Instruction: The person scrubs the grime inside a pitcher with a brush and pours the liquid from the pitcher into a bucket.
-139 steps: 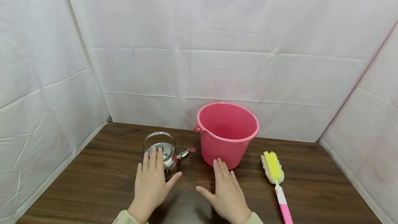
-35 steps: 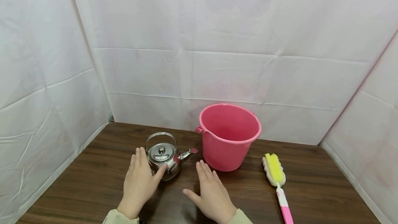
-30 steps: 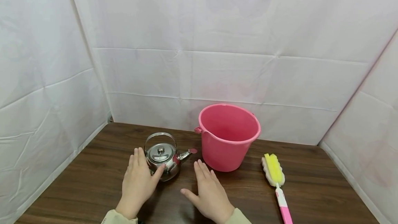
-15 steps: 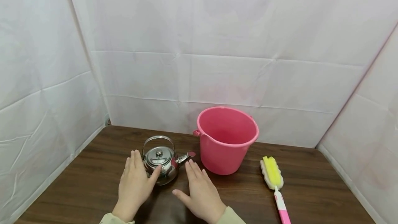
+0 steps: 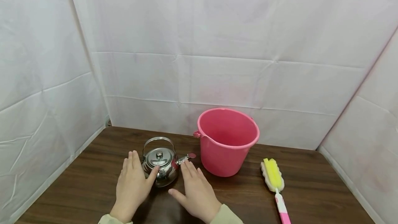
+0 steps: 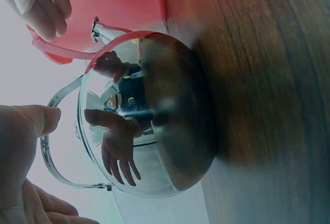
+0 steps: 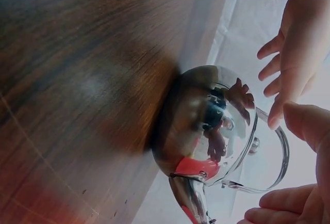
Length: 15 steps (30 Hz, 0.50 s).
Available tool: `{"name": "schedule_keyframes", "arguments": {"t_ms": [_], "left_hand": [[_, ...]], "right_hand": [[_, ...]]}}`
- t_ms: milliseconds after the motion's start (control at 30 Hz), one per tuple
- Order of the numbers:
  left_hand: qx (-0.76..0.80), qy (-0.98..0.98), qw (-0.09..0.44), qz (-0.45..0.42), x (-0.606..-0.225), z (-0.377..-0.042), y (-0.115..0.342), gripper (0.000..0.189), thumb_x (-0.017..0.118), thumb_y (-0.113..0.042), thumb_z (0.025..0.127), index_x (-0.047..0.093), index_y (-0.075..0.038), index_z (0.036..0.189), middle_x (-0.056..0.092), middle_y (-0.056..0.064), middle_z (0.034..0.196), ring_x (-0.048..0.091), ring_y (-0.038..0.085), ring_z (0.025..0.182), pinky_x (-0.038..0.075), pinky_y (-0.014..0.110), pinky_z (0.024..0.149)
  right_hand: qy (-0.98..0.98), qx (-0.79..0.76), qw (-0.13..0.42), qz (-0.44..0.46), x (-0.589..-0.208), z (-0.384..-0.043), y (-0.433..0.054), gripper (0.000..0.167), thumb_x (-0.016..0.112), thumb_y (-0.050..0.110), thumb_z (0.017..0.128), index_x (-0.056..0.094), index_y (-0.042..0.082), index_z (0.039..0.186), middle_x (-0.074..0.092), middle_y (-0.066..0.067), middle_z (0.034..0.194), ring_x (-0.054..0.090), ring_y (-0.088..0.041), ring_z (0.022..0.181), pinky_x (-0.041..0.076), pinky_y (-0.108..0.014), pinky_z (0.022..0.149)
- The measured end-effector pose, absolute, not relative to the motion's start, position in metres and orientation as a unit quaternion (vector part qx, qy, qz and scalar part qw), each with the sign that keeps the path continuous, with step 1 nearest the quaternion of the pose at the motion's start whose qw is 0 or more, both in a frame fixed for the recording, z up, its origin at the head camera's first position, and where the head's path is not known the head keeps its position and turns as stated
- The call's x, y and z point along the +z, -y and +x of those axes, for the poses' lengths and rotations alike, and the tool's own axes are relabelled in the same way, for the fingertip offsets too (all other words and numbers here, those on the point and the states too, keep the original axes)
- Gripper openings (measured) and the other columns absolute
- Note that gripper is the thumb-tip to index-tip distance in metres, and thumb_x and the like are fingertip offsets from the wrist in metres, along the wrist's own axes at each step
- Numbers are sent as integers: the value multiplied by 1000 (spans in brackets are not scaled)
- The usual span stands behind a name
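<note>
A shiny steel kettle with a raised hoop handle and a knobbed lid stands upright on the table. Its spout points right, and a pink disc shows at the tip. My left hand is at the kettle's left side, fingers straight, the thumb overlapping its front in the head view. On the other side is my right hand, fingers straight and thumb spread, fingertips overlapping the spout. In the left wrist view the kettle's body mirrors both hands and the person. The right wrist view shows its lid knob and handle between the hands.
A pink bucket stands right behind the spout, near the back edge. To the right lies a sponge brush with a yellow and white head and a white and pink handle. White cloth walls enclose the dark wooden table.
The left hand has shifted from over the kettle to its left side. The right hand has moved left from before the bucket to the spout. The kettle, bucket and brush stay put.
</note>
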<state>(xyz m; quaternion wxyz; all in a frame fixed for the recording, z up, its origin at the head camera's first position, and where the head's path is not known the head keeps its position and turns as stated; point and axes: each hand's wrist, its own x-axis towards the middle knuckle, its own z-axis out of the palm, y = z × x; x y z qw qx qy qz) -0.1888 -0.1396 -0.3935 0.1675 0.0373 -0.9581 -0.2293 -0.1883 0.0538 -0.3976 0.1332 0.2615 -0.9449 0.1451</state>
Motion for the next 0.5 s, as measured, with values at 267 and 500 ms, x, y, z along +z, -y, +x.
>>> {"name": "schedule_keyframes", "arguments": {"t_ms": [267,500], "left_hand": [[-231,959,163,38,-394,-189,141,91,48,-52,93,17,18,142,19,38,148,21,55,134,26,62,106],[-232,959,157,40,-395,-188,142,91,46,-53,94,16,18,142,18,38,148,21,55,134,27,63,105]], "right_hand": [[945,136,133,266,-393,-190,-50,75,60,51,87,41,1,140,45,-13,145,39,-21,137,37,-47,107],[944,127,134,272,-389,-190,-47,74,60,50,88,42,1,140,44,-13,145,39,-21,137,38,-46,107]]}}
